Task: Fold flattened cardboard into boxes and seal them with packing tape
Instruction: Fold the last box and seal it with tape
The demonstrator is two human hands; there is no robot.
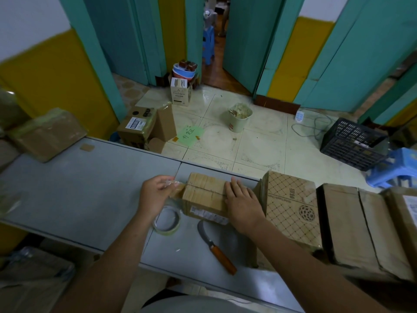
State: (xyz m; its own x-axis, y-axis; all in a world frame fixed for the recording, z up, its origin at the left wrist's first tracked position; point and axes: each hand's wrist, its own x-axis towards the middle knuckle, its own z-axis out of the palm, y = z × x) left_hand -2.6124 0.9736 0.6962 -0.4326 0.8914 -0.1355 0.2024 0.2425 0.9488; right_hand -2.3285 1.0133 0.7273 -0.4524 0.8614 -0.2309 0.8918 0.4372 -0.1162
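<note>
Presently the small cardboard box sits near the middle of the grey table, its top flaps closed with the seam running left to right. The right hand lies flat on the box's right end, fingers straight and pressing down. The left hand pinches a clear tape strip at the box's left end. The tape roll lies just near of that hand, and a wooden-handled knife lies nearer still.

To do this well, I judge the strip should be kept taut and centred on the seam, then smoothed along it while the flat palm stops the flaps from springing up.

On the far floor, a pale bucket is full of light scraps. An open carton holds stacked basins. What the black crate at the right holds cannot be made out.
</note>
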